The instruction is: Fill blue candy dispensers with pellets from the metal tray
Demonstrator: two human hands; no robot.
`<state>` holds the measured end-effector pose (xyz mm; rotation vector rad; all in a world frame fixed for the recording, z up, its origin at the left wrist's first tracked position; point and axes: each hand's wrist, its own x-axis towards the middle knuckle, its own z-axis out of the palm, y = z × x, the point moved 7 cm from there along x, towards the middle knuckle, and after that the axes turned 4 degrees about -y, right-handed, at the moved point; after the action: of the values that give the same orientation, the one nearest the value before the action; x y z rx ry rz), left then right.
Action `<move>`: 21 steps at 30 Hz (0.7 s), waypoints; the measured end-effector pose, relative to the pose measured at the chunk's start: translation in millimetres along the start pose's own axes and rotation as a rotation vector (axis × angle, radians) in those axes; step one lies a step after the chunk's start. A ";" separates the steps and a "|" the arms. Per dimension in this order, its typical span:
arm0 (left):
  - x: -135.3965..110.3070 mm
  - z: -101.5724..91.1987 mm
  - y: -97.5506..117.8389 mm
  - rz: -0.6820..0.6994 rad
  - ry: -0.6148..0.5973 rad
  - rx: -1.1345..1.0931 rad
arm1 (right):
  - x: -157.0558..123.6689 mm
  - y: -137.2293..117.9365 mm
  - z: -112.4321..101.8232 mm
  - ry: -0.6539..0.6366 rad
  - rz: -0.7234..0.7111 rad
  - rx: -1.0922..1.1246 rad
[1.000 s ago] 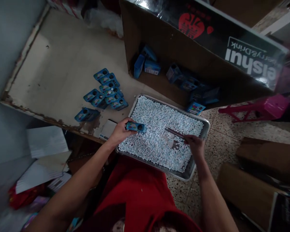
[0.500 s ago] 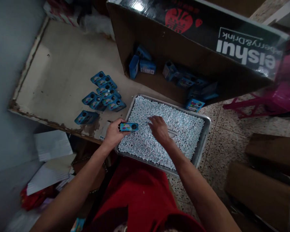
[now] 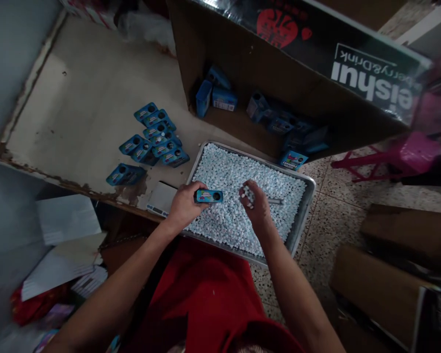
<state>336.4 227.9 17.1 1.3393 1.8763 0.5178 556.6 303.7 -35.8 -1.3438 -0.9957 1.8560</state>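
Worn and peeling at its edge, the pale surface [image 3: 88, 98] carries a big open cardboard carton [image 3: 279, 73] of blue boxes, a cluster of filled blue boxes [image 3: 154, 142] and a metal tray [image 3: 308, 196] heaped with small white candies [image 3: 228, 171]. Over the tray, my left hand [image 3: 183, 206] is closed around one small blue box [image 3: 208, 196], held level. My right hand [image 3: 255, 203] is cupped, fingers curled on a pinch of candies. I judge this the filling step; next calls for lining candies up with the box's opening.
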 end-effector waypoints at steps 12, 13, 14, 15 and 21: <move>10.1 24.8 49.5 0.125 -0.056 0.024 | -35.0 -67.7 40.8 -0.150 -0.324 0.426; 11.1 25.2 50.5 0.126 -0.053 0.017 | -35.6 -69.2 40.2 -0.138 -0.345 0.417; 12.1 25.6 51.7 0.132 -0.049 0.009 | -35.3 -70.5 39.4 -0.114 -0.360 0.414; 13.0 25.8 52.8 0.139 -0.044 0.000 | -33.7 -70.8 38.1 -0.081 -0.361 0.420; 22.4 23.7 45.9 0.176 -0.019 -0.051 | -9.7 -40.7 11.7 0.121 -0.122 0.789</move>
<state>379.3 263.1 26.4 1.4782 1.7268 0.6358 550.6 314.1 6.0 -0.8680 -0.2099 1.7620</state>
